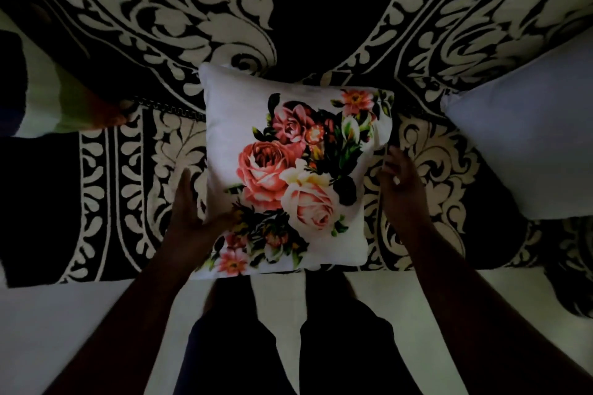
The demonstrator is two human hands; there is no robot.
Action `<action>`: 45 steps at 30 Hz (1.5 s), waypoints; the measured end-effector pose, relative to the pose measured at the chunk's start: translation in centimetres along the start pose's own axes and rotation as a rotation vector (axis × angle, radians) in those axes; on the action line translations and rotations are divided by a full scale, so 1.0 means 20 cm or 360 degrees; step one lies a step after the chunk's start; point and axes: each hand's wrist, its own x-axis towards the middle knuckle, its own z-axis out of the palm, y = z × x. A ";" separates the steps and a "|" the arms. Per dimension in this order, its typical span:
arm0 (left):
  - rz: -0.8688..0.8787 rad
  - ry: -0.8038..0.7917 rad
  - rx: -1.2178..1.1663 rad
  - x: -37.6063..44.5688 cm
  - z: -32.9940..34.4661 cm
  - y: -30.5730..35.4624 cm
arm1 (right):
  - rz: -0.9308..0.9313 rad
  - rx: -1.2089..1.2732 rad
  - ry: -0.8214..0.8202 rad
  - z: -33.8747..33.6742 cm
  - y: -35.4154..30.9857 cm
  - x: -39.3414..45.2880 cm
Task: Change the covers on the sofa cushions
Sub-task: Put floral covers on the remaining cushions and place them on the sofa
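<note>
Floral-covered cushion (288, 170) lies flat on the seat of the black-and-cream patterned sofa (128, 170), its near edge at the seat's front. Left hand (192, 212) is at the cushion's lower left edge, fingers straight along the side and thumb laid on the cover; right hand (401, 179) sits just beside the right edge, fingers loosely spread, gripping nothing, contact unclear in the dim light. A plain white cushion (529, 154) rests to the right, well apart; a multicoloured cloth (64, 99) at far left.

No readable text, labels, brands, numbers or signs anywhere in view.
</note>
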 end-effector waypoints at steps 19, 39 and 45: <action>0.0352 0.0765 0.0480 0.34 0.33 0.15 | 0.0260 0.0553 0.0250 0.29 -0.38 0.43; 0.0199 0.0777 0.0676 0.41 0.37 0.16 | 0.0212 -0.0320 0.0525 0.37 -0.40 0.48; 0.0839 0.0898 0.1176 0.25 0.39 0.19 | -0.1026 -0.1035 0.0293 0.48 -0.35 -0.05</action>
